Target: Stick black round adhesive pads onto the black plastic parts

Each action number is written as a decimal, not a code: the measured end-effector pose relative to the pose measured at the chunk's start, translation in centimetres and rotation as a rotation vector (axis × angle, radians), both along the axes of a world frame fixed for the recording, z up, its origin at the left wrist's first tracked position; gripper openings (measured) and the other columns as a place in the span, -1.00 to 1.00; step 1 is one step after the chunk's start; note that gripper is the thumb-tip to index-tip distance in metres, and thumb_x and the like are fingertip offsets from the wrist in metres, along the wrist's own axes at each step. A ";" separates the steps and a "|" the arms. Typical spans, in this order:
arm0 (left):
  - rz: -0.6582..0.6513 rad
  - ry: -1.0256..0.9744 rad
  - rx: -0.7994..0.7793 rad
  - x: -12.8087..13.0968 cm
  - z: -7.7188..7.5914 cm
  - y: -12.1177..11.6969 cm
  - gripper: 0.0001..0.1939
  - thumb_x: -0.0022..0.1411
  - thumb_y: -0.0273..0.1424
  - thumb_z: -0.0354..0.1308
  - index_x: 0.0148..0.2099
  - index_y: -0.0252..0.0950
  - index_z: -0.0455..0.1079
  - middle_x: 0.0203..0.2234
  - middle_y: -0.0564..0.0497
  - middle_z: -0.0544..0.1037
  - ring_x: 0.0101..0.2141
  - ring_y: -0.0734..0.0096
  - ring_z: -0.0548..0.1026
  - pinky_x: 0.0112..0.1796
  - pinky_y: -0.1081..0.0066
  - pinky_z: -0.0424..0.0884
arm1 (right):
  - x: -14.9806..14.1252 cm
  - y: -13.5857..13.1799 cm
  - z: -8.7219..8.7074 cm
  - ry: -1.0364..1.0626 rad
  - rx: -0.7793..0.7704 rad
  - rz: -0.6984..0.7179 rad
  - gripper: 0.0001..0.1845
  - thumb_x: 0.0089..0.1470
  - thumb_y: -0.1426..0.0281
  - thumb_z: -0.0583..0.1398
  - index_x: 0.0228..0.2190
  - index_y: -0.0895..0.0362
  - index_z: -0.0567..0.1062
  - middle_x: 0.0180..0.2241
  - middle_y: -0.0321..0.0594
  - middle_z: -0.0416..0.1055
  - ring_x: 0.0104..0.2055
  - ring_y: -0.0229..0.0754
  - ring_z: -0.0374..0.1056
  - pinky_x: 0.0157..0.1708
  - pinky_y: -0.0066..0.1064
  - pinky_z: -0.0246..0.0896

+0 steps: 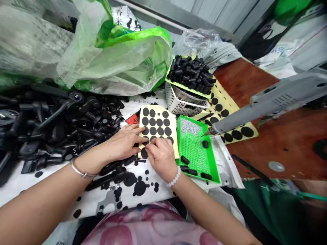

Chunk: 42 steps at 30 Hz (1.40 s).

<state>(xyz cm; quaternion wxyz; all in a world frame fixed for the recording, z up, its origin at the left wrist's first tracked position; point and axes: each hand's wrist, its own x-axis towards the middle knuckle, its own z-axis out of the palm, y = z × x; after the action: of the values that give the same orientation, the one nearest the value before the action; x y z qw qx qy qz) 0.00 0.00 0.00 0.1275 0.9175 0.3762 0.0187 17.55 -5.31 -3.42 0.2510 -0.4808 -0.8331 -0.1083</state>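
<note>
A cream backing sheet (174,119) with rows of round black stickers (152,131) lies on the work surface. My left hand (125,143) rests palm down over the sheet's left edge, its fingers stretched out and holding nothing. On the lower part of the sheet, my right hand (163,156) is closed, thumb and fingertips pinched at the edge of a round black sticker (146,141). The fingers cover part of that sticker. Just right of the sheet is a green tray (217,170) with small silver pieces and several black plastic tubes (185,160).
Black plastic parts (61,126) are heaped on the left. Behind the sheet, a white basket (175,100) bears a tray of black tubes (191,73). A grey power screwdriver (245,114) juts in from the right, over another sticker sheet (249,124). Plastic bags (122,61) stand at the back.
</note>
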 end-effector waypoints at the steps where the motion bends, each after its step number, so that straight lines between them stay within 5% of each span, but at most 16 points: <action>1: 0.001 0.001 0.001 0.0 0.0 0.0 -0.55 0.17 -0.36 0.16 0.14 -0.14 0.39 0.23 -0.20 0.27 0.22 -0.06 0.18 0.15 0.00 0.11 | 0.0 -0.1 0.0 -0.017 0.022 0.006 -0.83 0.12 0.47 0.15 -0.47 0.15 0.49 -0.46 -0.24 0.36 -0.39 -0.19 0.19 -0.30 -0.32 0.03; 10: 0.010 -0.020 0.004 0.0 0.1 -0.2 -0.61 0.19 -0.34 0.15 0.09 -0.11 0.43 0.21 -0.18 0.29 0.20 -0.08 0.21 0.13 0.00 0.14 | -0.1 -1.0 -0.6 -0.102 0.086 0.038 -0.69 0.19 0.53 0.06 -0.55 0.14 0.44 -0.51 -0.24 0.32 -0.44 -0.20 0.12 -0.29 -0.30 0.01; 31: -0.010 -0.050 0.025 -0.1 0.2 -0.3 -0.64 0.17 -0.40 0.16 0.03 -0.10 0.47 0.17 -0.17 0.34 0.17 -0.05 0.25 0.10 -0.01 0.16 | 0.7 -2.3 -1.3 -0.053 0.048 0.113 -0.73 0.16 0.58 0.06 -0.50 0.14 0.46 -0.51 -0.23 0.35 -0.44 -0.22 0.15 -0.27 -0.29 0.10; 38: -0.026 -0.046 0.037 0.0 -0.2 -0.2 -0.62 0.17 -0.41 0.14 0.06 -0.11 0.45 0.17 -0.19 0.34 0.15 0.00 0.30 0.11 -0.01 0.16 | 2.0 -4.6 1.5 0.272 -0.057 0.203 -0.85 0.11 0.57 0.11 -0.32 0.18 0.46 -0.42 -0.17 0.36 -0.35 -0.18 0.25 -0.27 -0.24 0.18; 42: -0.002 -0.115 0.025 -0.8 1.2 -0.1 -0.59 0.22 -0.35 0.10 0.12 -0.21 0.39 0.18 -0.23 0.32 0.18 0.01 0.26 0.13 0.05 0.16 | 2.9 -5.2 3.2 0.674 -0.209 0.171 -0.81 0.09 0.59 0.15 -0.26 0.13 0.45 -0.31 -0.18 0.34 -0.23 -0.18 0.31 -0.23 -0.27 0.24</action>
<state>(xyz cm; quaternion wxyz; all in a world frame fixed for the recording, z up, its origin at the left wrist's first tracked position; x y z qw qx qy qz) -0.79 -0.14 1.19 0.1376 0.9169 0.3669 0.0759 20.41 -10.53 -0.20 0.4689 -0.4414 -0.7474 0.1634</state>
